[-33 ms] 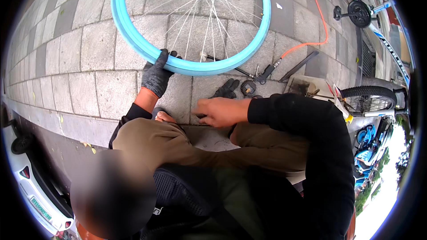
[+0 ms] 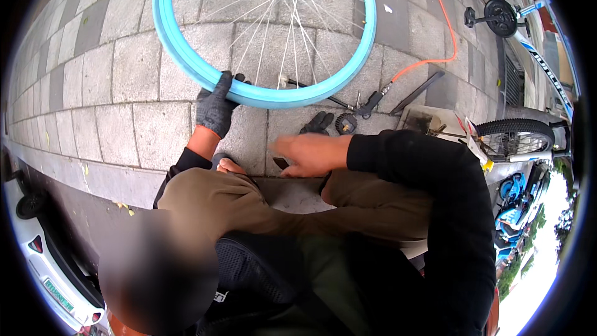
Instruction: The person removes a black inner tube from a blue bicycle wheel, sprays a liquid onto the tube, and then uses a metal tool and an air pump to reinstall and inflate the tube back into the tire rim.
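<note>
A light-blue bicycle wheel (image 2: 283,96) with thin silver spokes fills the upper middle of the view. My left hand (image 2: 215,109), in a dark grey glove, is closed round the near left part of its tire, thumb on top. My bare right hand (image 2: 308,153) is held over the pavement in front of my knees, its fingers slightly blurred. A small, dark, flat piece (image 2: 280,163) shows under its fingers; its kind is unclear. Just beyond that hand lie a loose dark glove (image 2: 317,122) and a round black gauge (image 2: 346,123) beside an inflator (image 2: 372,104).
An orange air hose (image 2: 454,37) curves off to the far right. Near it lie a dark flat bar (image 2: 420,92) and a tray of tools (image 2: 411,118). Another bicycle (image 2: 501,18) stands at the right. A white car (image 2: 46,267) is beyond the kerb at the left.
The wheel and my left hand have shifted very slightly left. My right fingers have moved a little, and more of the small dark piece under them shows.
</note>
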